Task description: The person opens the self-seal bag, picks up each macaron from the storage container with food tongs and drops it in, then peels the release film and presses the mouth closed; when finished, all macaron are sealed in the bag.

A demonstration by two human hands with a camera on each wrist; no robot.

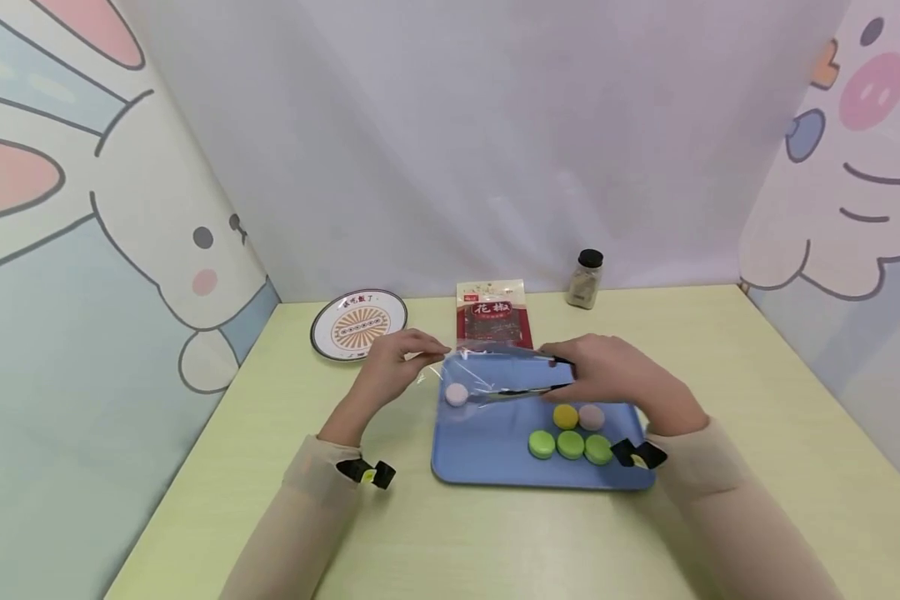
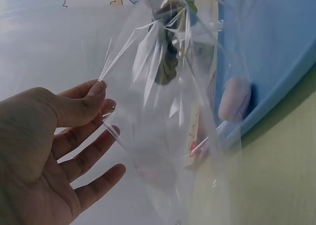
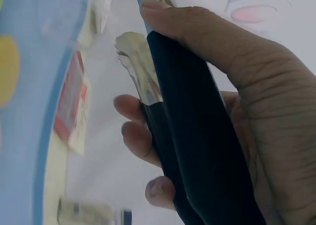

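My left hand point(image 1: 401, 358) pinches the edge of a clear plastic bag point(image 2: 143, 92) between thumb and index finger, the other fingers spread. In my right hand point(image 1: 615, 375) I grip a pair of tongs point(image 3: 197, 126) with black handles and scalloped metal ends. The tongs stand spread apart over the blue tray point(image 1: 480, 462), their ends overlapping the bag in the left wrist view. A pale pink macaron point(image 1: 456, 394) sits at the tray's left side, under the bag. Toward the right lie a yellow macaron point(image 1: 566, 417), a mauve macaron point(image 1: 591, 417) and three green macarons point(image 1: 571, 444).
Behind the tray lies a red spice packet point(image 1: 495, 321). A white plate point(image 1: 360, 325) with a dark rim is at the back left, and a black-lidded jar point(image 1: 585, 279) stands at the back right. Cartoon-printed walls enclose the pale table point(image 1: 720, 358) at the back and sides.
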